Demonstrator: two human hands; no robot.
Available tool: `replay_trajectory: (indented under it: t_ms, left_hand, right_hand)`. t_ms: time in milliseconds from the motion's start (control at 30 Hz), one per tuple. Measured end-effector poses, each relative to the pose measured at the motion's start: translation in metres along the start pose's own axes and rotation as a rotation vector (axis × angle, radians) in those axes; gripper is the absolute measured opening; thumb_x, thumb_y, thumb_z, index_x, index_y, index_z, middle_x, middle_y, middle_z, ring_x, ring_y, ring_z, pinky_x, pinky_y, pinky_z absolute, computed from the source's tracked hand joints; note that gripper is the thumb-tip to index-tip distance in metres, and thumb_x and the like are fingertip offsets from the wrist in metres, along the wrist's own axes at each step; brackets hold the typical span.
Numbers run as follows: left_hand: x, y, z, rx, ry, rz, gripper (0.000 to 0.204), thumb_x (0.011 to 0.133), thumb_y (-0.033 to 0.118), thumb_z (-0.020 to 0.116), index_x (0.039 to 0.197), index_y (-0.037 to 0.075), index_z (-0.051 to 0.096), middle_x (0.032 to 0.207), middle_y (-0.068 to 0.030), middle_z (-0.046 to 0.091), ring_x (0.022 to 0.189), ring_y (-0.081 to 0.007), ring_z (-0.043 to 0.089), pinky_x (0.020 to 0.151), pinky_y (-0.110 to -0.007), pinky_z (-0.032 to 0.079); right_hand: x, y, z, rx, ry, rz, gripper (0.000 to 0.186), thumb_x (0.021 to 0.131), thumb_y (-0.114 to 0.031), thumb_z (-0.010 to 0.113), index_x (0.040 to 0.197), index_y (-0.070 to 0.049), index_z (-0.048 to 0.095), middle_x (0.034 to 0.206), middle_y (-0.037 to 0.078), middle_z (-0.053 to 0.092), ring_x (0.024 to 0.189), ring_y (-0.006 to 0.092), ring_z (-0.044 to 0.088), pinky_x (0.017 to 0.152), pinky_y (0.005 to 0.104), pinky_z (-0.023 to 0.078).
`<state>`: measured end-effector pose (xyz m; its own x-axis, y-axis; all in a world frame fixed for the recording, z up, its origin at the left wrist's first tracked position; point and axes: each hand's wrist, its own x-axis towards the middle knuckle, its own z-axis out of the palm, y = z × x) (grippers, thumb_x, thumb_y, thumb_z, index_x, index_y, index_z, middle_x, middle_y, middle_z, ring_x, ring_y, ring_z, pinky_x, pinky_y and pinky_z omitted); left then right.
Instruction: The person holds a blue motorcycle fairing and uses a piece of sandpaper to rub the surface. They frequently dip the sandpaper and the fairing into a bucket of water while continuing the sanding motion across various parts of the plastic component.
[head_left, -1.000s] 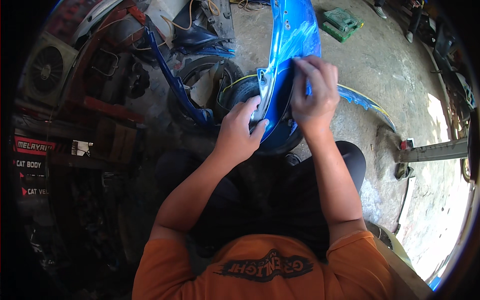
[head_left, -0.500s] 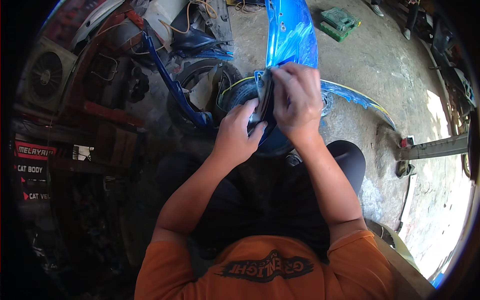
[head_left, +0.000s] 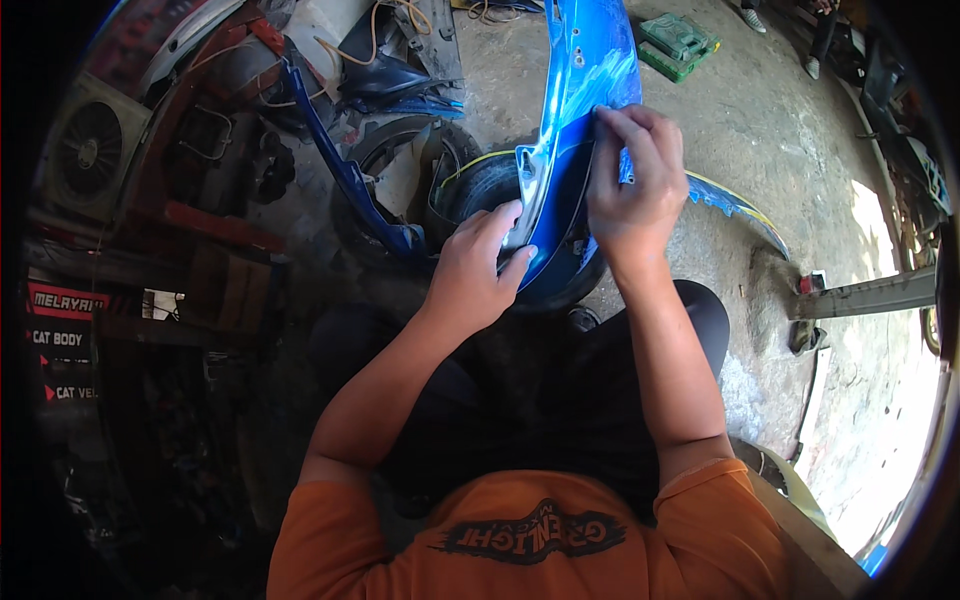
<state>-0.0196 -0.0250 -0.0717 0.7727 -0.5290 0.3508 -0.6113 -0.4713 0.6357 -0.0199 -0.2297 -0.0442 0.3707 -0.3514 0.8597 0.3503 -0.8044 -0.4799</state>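
A glossy blue vehicle body panel (head_left: 598, 75), scuffed with pale streaks, stands in front of me with its narrow lower end between my hands. My left hand (head_left: 475, 262) grips its lower left edge, thumb on one side and fingers on the other. At the panel's right side, my right hand (head_left: 643, 185) is closed in a pinch. Its fingertips are at the top of a thin dark edge running down beside a deep-blue area. Whether they hold that edge or something small cannot be made out.
Beneath the panel lies a tire (head_left: 480, 190), with another wheel (head_left: 375, 160) to its left. A curved blue trim piece (head_left: 340, 165) leans there. A green tool case (head_left: 678, 47) rests on the concrete floor at far right. A metal beam (head_left: 870, 297) juts in from the right.
My right hand has moved right and slightly up, from the panel's left edge to its right side, uncovering the deep-blue area. The panel has shifted slightly right; my left hand keeps its grip.
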Motion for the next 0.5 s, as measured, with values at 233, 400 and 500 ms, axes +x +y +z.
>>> replay_trajectory:
  t_ms: [233, 400, 500]
  left_hand:
    - [0.0, 0.0, -0.001, 0.007, 0.005, 0.02, 0.047, 0.093, 0.013, 0.081, 0.132, -0.006, 0.064, 0.123, -0.0289, 0.072, 0.111, -0.0452, 0.072, 0.096, -0.046, 0.057]
    - [0.0, 0.0, 0.0, -0.006, 0.0, 0.048, 0.045, 0.094, 0.014, 0.081, 0.131, -0.006, 0.065, 0.119, -0.0287, 0.072, 0.108, -0.0456, 0.072, 0.094, -0.046, 0.057]
    - [0.0, -0.001, -0.002, -0.009, -0.001, 0.039, 0.045, 0.094, 0.014, 0.08, 0.131, -0.005, 0.065, 0.118, -0.029, 0.072, 0.107, -0.0456, 0.072, 0.093, -0.046, 0.057]
  right_hand:
    - [0.002, -0.005, -0.002, -0.021, -0.041, -0.117, 0.026, 0.087, 0.01, 0.079, 0.109, -0.002, 0.079, 0.108, 0.016, 0.073, 0.092, 0.0317, 0.072, 0.081, 0.0383, 0.058]
    - [0.001, -0.01, -0.004, 0.023, -0.055, -0.157, 0.025, 0.086, 0.01, 0.079, 0.108, -0.002, 0.079, 0.105, 0.016, 0.074, 0.094, 0.0318, 0.072, 0.082, 0.0381, 0.058]
    - [0.003, -0.011, -0.002, 0.05, -0.073, -0.204, 0.025, 0.086, 0.01, 0.079, 0.108, -0.002, 0.08, 0.105, 0.016, 0.074, 0.095, 0.0318, 0.072, 0.082, 0.0381, 0.058]
